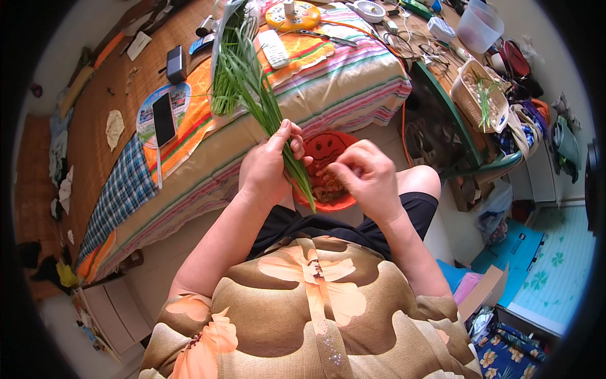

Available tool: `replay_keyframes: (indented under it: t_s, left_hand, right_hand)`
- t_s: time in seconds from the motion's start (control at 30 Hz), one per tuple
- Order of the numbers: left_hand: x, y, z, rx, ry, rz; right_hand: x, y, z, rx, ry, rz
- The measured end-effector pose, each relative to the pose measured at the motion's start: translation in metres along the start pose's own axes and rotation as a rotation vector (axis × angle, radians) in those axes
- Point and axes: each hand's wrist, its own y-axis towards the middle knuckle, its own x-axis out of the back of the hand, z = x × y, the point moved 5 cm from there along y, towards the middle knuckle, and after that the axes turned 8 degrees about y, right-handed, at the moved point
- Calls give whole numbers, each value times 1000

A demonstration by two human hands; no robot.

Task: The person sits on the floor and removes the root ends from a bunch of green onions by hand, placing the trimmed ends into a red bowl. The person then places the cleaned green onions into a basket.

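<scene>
My left hand (267, 166) grips a bunch of long flat green leaves, likely Chinese chives (265, 106), slanting from the bed's edge down over a red plastic bin (348, 207). The lower ends stick out below my fingers. Above the bin's right side is my right hand (371, 177), thumb and fingertips drawn together. Whether anything small sits between them cannot be made out. Brownish scraps (326, 189) lie inside the bin. A clear plastic bag with more chives (225, 92) rests on the bed beyond my left hand.
On the bed are a smartphone (164, 119), a black power bank (176, 65), a white remote control (273, 49), a knife (331, 38) and a yellow round power strip (292, 16). To the right, a beige basket (466, 97) holds green stalks. An orange cable (404, 135) hangs beside the bed.
</scene>
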Motion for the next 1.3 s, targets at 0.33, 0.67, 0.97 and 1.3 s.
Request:
replay_keyframes:
  t_s: [0.33,0.67,0.97,1.3]
  left_hand:
    - [-18,-3,6,-42,171,-39]
    - [-19,2,3,-91,458,62]
    - [-31,0,13,-138,405,133]
    - [-23,-3,8,-24,410,147]
  right_hand:
    - [-42,1,19,120,17,108]
    - [-35,-8,-14,-239,499,187]
    - [-23,-7,11,182,164,146]
    - [-11,-3,17,340,-164,96]
